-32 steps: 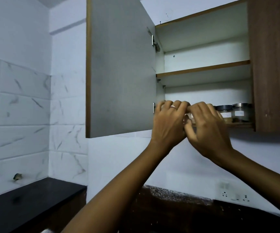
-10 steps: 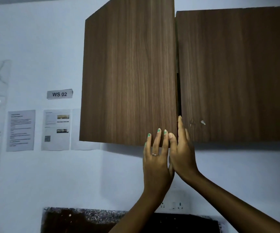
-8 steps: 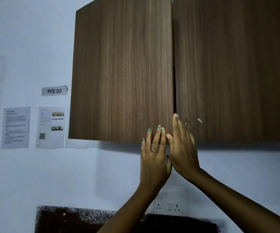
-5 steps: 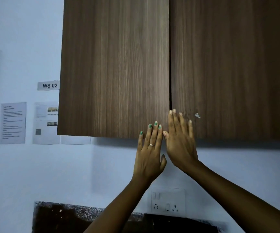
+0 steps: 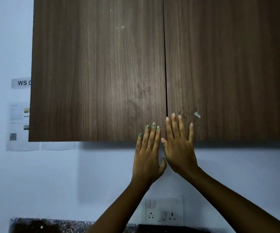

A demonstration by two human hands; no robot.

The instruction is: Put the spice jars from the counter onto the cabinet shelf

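Two flat, straight-fingered palms, left hand (image 5: 148, 153) and right hand (image 5: 179, 147), pressing closed cabinet doors (image 5: 98, 73), wall label (image 5: 21, 83) half-hidden

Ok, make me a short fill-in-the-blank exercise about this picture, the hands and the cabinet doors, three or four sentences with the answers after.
1. Both cabinet doors are ____.
2. The left hand wears a ____ on one finger.
3. The right hand lies flat, fingers straight, on the ____ door.
4. The left hand's nails are painted ____.

Missing words: closed; ring; right; green
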